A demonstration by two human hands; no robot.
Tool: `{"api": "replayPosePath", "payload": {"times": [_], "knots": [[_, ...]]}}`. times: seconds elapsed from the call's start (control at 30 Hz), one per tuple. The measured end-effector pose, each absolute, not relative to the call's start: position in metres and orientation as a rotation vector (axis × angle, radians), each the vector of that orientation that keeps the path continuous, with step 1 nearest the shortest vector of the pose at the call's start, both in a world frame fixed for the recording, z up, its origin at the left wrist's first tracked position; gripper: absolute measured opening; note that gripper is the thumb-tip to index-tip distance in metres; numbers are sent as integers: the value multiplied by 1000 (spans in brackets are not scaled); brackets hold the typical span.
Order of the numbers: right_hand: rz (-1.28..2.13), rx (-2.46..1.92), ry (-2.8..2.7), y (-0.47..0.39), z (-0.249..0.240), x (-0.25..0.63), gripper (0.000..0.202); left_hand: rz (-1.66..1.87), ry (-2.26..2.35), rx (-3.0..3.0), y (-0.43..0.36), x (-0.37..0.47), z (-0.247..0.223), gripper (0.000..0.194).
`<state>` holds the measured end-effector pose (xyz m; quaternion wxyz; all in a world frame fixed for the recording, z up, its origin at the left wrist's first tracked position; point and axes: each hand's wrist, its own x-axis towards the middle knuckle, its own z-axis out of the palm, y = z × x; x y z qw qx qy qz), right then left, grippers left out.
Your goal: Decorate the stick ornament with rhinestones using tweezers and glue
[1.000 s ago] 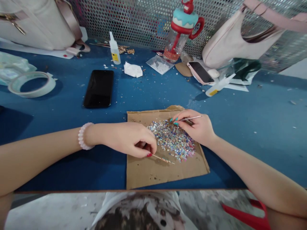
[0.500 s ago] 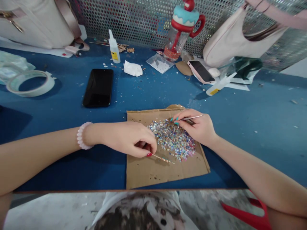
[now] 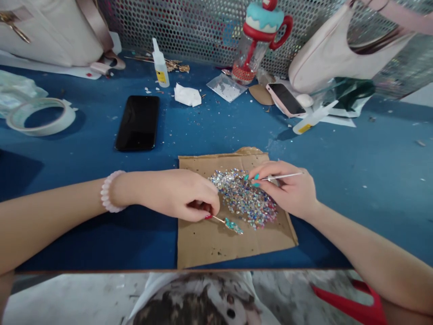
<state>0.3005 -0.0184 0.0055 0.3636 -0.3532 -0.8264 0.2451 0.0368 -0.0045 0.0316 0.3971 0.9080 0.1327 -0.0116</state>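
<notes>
My left hand (image 3: 189, 194) is closed, pinching the thin gold stem of a leaf-shaped ornament (image 3: 233, 225) whose end is covered in teal stones. That end hangs just over the cardboard (image 3: 203, 248), beside a spread-out pile of small glittering rhinestones (image 3: 243, 196). My right hand (image 3: 287, 185) grips a slim silvery tool (image 3: 282, 176) between thumb and fingers; its tip is hidden by the fingers, so its exact kind is unclear. Those fingertips are at the upper right of the pile.
Behind the cardboard lie a black phone (image 3: 138, 123), crumpled white paper (image 3: 187, 95), a glue bottle (image 3: 160, 65) and a second, tilted glue bottle (image 3: 313, 119). A tape roll (image 3: 42, 128) is at left. A lidded cup (image 3: 250, 49) and bags (image 3: 318, 54) stand at the back.
The ornament in my left hand has turned from edge-on to show its teal face. My right hand has shifted slightly right and down, still with the slim tool.
</notes>
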Motion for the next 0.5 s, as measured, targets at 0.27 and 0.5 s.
{"api": "replayPosePath", "payload": {"times": [0.27,0.5], "knots": [[854,-585,-2200,-46,22,286,9,-29,333,2292,-4,37,31,14],[946,-504,-2230,-52,18,282,6,-25,333,2281,-5,36,32,13]]}}
